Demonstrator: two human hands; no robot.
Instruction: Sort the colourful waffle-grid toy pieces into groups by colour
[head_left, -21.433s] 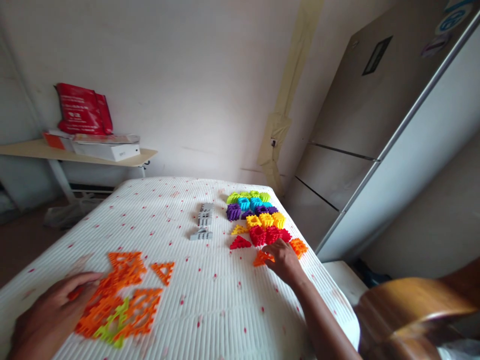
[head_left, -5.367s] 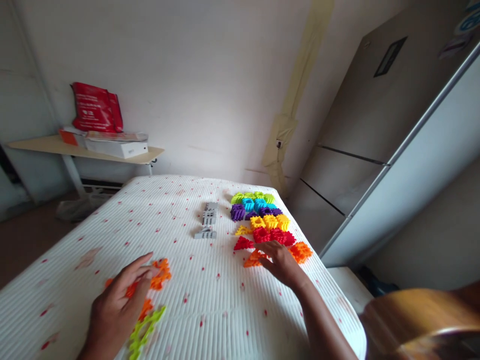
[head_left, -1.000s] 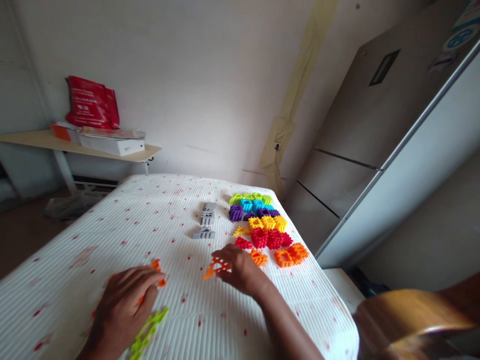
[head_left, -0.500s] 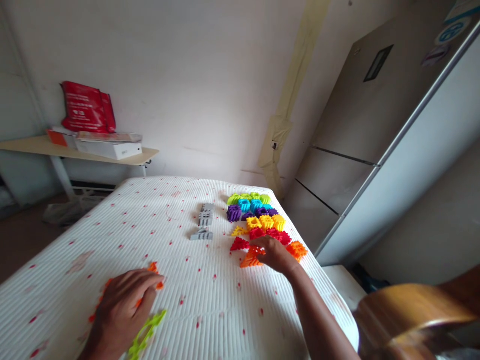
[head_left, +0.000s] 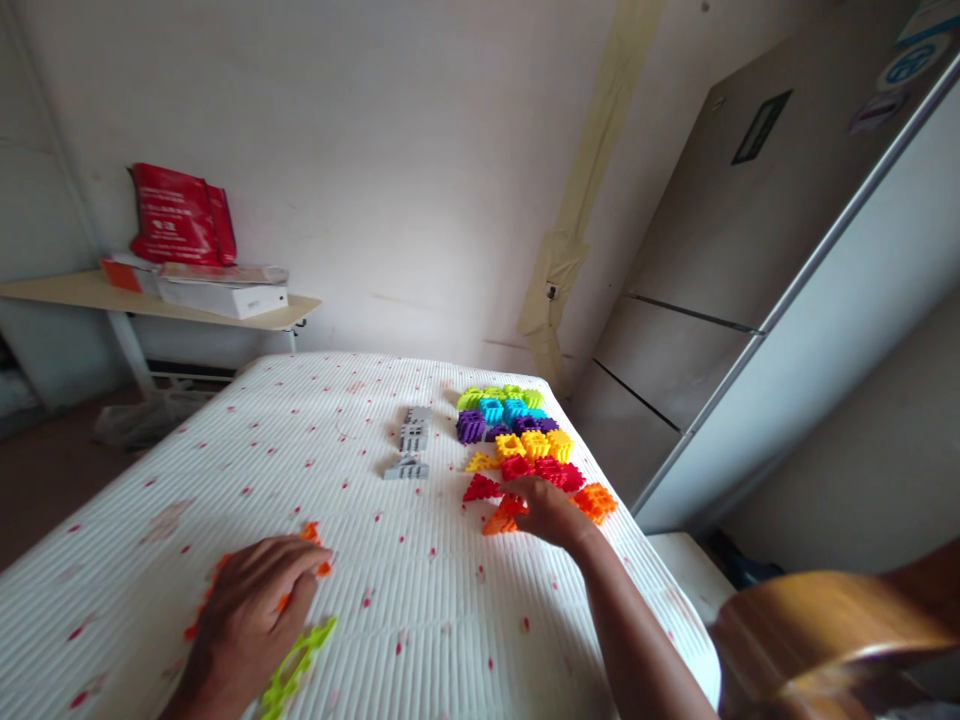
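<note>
My left hand (head_left: 251, 605) is bent over orange interlocking pieces (head_left: 313, 533), its fingers curled around them; orange edges show on both sides, and the hand hides most of them. Beside its thumb lies a flat lime-green interlocking piece (head_left: 300, 665). To the right, my right hand (head_left: 551, 512) has its fingers closed at an orange triangular block (head_left: 504, 517); the fingertips are partly hidden. Touching distance away are a small red triangular block (head_left: 481, 487) and a row of red blocks (head_left: 551, 470). Another orange block (head_left: 598, 502) sits just beyond the wrist.
Rows of yellow (head_left: 535, 445), purple (head_left: 471, 427), blue (head_left: 515, 411) and lime-green blocks (head_left: 499, 395) stand farther back. Grey blocks (head_left: 414, 432) are left of them. The white ribbed tablecloth (head_left: 360, 390) covers the table. A fridge (head_left: 720, 230) and a wooden chair (head_left: 810, 620) are at right.
Both hands stay almost where they were, over the same orange pieces. The whole view has shifted very slightly; no block has visibly moved.
</note>
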